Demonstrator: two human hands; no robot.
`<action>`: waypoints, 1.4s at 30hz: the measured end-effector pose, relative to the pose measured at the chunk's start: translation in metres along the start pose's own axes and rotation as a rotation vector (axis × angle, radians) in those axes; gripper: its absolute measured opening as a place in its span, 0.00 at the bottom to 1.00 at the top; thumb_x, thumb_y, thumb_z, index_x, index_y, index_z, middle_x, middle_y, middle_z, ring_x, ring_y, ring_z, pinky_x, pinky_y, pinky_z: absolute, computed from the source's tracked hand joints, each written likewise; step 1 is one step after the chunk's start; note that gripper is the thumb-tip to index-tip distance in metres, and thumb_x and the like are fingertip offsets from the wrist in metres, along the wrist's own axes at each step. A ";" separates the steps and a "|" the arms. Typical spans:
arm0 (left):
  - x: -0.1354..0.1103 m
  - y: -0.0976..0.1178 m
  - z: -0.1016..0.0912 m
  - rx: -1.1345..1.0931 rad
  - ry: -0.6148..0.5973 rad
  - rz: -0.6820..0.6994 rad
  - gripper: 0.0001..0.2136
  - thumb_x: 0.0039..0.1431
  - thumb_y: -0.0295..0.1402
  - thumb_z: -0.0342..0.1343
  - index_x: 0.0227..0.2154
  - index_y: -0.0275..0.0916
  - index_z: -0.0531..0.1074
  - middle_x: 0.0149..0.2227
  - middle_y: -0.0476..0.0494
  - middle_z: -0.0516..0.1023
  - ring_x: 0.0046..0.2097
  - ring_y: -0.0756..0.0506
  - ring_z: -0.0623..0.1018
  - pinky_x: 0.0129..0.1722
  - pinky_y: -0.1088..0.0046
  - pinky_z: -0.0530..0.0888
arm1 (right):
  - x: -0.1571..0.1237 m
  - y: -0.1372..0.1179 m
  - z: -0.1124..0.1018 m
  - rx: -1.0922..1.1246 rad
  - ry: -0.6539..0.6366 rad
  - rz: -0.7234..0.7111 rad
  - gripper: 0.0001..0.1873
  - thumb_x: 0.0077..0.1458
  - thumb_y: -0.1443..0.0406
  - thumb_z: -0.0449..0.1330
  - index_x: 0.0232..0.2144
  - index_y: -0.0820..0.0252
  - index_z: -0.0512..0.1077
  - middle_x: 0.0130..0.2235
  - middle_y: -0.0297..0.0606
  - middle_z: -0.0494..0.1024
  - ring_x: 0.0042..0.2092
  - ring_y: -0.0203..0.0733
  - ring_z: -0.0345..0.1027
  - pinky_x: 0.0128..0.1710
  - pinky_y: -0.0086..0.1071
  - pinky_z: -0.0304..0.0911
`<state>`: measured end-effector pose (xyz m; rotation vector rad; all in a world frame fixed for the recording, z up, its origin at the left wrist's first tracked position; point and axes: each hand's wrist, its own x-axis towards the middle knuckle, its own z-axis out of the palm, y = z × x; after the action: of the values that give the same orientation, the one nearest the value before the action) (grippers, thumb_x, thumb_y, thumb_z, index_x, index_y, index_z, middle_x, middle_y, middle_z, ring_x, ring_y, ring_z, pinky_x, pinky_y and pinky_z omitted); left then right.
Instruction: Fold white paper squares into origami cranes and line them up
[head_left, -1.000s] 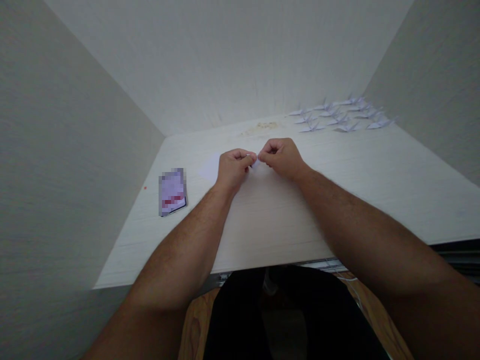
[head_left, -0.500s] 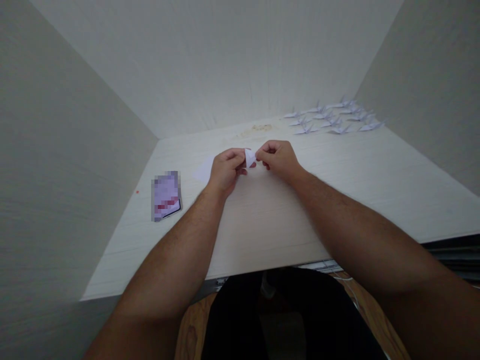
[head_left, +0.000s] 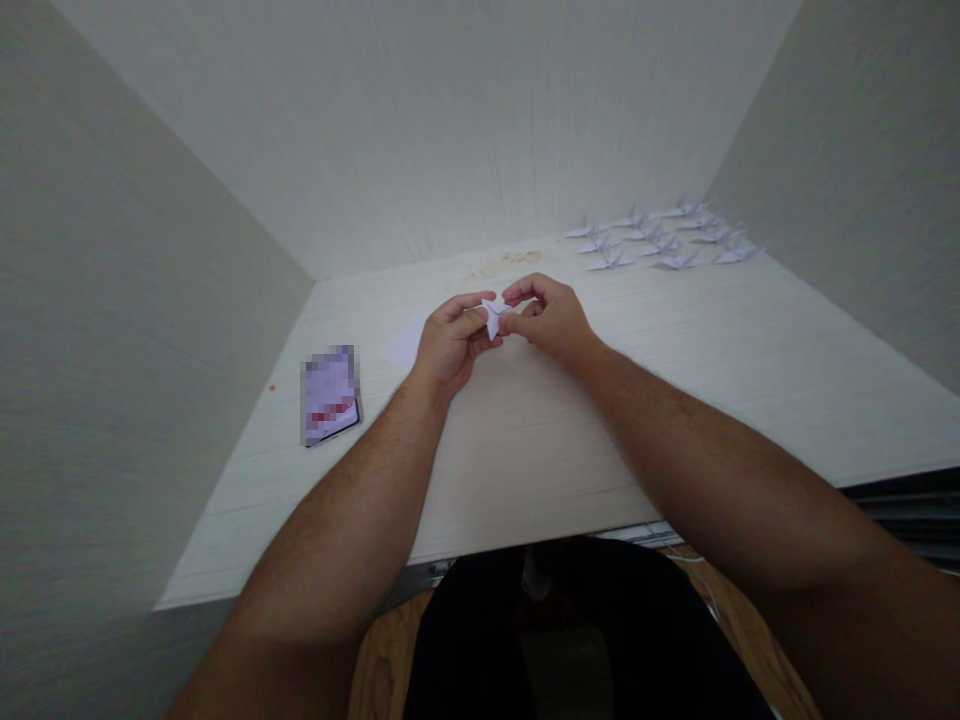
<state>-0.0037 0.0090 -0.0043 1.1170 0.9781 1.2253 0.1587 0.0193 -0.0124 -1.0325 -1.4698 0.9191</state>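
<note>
A small folded white paper (head_left: 493, 316) is held above the middle of the white table (head_left: 517, 440). My left hand (head_left: 452, 338) grips it from the left, thumb on the near face and fingers behind. From the right, the thumb of my right hand (head_left: 549, 315) presses on the paper's right edge, and its index finger curves over the top. The paper shows several pointed corners and a crease; parts of it are hidden by my fingers. Flat white paper (head_left: 405, 341) lies on the table just left of my left hand, partly covered by it.
Several folded white paper cranes (head_left: 651, 240) stand in rows at the back right. A phone-like object (head_left: 330, 395), blurred out, lies at the left. There is a brownish stain (head_left: 517, 262) near the back wall and a small orange spot (head_left: 272, 387) at the left edge.
My right thumb and fingers have moved left and spread around the paper, which now shows a more open, pointed shape. The left hand keeps its grip nearly in place.
</note>
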 end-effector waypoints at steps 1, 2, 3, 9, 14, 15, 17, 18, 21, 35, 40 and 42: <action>0.000 0.000 0.000 -0.010 -0.006 0.002 0.12 0.51 0.33 0.65 0.40 0.39 0.76 0.31 0.48 0.79 0.31 0.50 0.80 0.31 0.72 0.79 | 0.000 0.000 0.001 0.003 -0.002 -0.002 0.13 0.41 0.66 0.68 0.32 0.59 0.72 0.33 0.33 0.79 0.24 0.30 0.62 0.24 0.28 0.59; 0.000 0.000 0.000 -0.018 -0.012 0.001 0.12 0.51 0.32 0.65 0.40 0.39 0.76 0.31 0.48 0.79 0.31 0.50 0.80 0.32 0.72 0.79 | -0.001 0.000 0.001 0.002 0.000 -0.006 0.12 0.42 0.66 0.68 0.31 0.59 0.71 0.31 0.33 0.78 0.24 0.30 0.62 0.24 0.28 0.59; 0.000 -0.001 0.000 -0.023 -0.015 -0.002 0.13 0.50 0.32 0.65 0.40 0.39 0.77 0.31 0.48 0.80 0.31 0.50 0.80 0.32 0.72 0.79 | -0.001 0.000 0.002 -0.003 0.009 -0.014 0.10 0.44 0.65 0.67 0.30 0.59 0.70 0.30 0.32 0.77 0.24 0.31 0.63 0.25 0.28 0.60; -0.002 0.001 0.002 0.009 -0.033 -0.036 0.15 0.49 0.33 0.67 0.41 0.38 0.78 0.33 0.46 0.80 0.31 0.49 0.81 0.32 0.71 0.80 | 0.000 0.001 0.003 -0.012 0.076 -0.009 0.08 0.54 0.60 0.62 0.30 0.57 0.68 0.26 0.32 0.74 0.26 0.34 0.66 0.24 0.28 0.60; -0.004 0.001 0.002 -0.010 -0.067 -0.038 0.17 0.48 0.33 0.68 0.42 0.37 0.78 0.33 0.46 0.81 0.30 0.49 0.81 0.31 0.72 0.79 | 0.001 0.006 0.004 -0.004 0.087 0.008 0.07 0.54 0.64 0.61 0.32 0.55 0.65 0.25 0.28 0.72 0.23 0.33 0.66 0.23 0.28 0.60; -0.003 0.000 0.002 -0.016 -0.072 -0.037 0.17 0.47 0.33 0.68 0.42 0.37 0.78 0.33 0.46 0.81 0.30 0.49 0.81 0.31 0.73 0.79 | 0.001 0.007 0.003 0.000 0.083 -0.003 0.07 0.53 0.65 0.61 0.32 0.55 0.64 0.24 0.28 0.72 0.23 0.33 0.65 0.23 0.28 0.60; -0.003 0.000 0.002 -0.019 -0.076 -0.037 0.17 0.48 0.33 0.69 0.42 0.36 0.77 0.32 0.46 0.80 0.29 0.49 0.81 0.30 0.73 0.79 | 0.002 0.008 0.003 0.017 0.080 -0.035 0.07 0.52 0.66 0.61 0.31 0.55 0.65 0.24 0.27 0.71 0.22 0.32 0.65 0.22 0.27 0.59; -0.003 0.000 0.002 -0.017 -0.073 -0.038 0.17 0.48 0.33 0.69 0.42 0.36 0.77 0.32 0.47 0.80 0.29 0.49 0.81 0.30 0.73 0.79 | 0.002 0.008 0.003 0.024 0.081 -0.052 0.06 0.52 0.66 0.61 0.30 0.56 0.65 0.24 0.27 0.71 0.22 0.32 0.65 0.22 0.27 0.59; -0.002 0.000 0.002 -0.024 -0.053 -0.030 0.16 0.48 0.33 0.69 0.40 0.36 0.76 0.32 0.46 0.81 0.30 0.49 0.81 0.29 0.74 0.79 | 0.001 0.007 0.003 0.020 0.088 -0.102 0.03 0.50 0.67 0.61 0.29 0.57 0.69 0.25 0.29 0.74 0.24 0.32 0.66 0.23 0.27 0.60; 0.000 -0.005 0.002 -0.058 -0.029 0.039 0.13 0.45 0.33 0.70 0.33 0.37 0.75 0.30 0.48 0.81 0.30 0.49 0.80 0.31 0.72 0.79 | -0.002 0.007 0.001 -0.067 0.028 -0.103 0.07 0.47 0.66 0.65 0.33 0.60 0.76 0.23 0.30 0.74 0.24 0.34 0.66 0.25 0.29 0.60; 0.001 -0.006 0.002 -0.056 -0.006 0.035 0.13 0.44 0.34 0.71 0.32 0.37 0.75 0.31 0.47 0.81 0.31 0.49 0.80 0.33 0.71 0.80 | -0.002 0.007 0.002 -0.054 0.022 -0.115 0.07 0.46 0.66 0.66 0.32 0.59 0.76 0.23 0.29 0.74 0.25 0.34 0.66 0.26 0.29 0.60; 0.001 -0.006 0.002 -0.059 -0.001 0.042 0.14 0.44 0.34 0.71 0.32 0.37 0.75 0.31 0.47 0.81 0.31 0.49 0.80 0.33 0.71 0.80 | -0.002 0.007 0.002 -0.044 0.010 -0.137 0.07 0.46 0.67 0.65 0.32 0.59 0.76 0.27 0.31 0.76 0.26 0.34 0.67 0.27 0.30 0.62</action>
<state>-0.0002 0.0095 -0.0097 1.0965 0.9160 1.2789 0.1581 0.0201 -0.0198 -0.9545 -1.5386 0.7860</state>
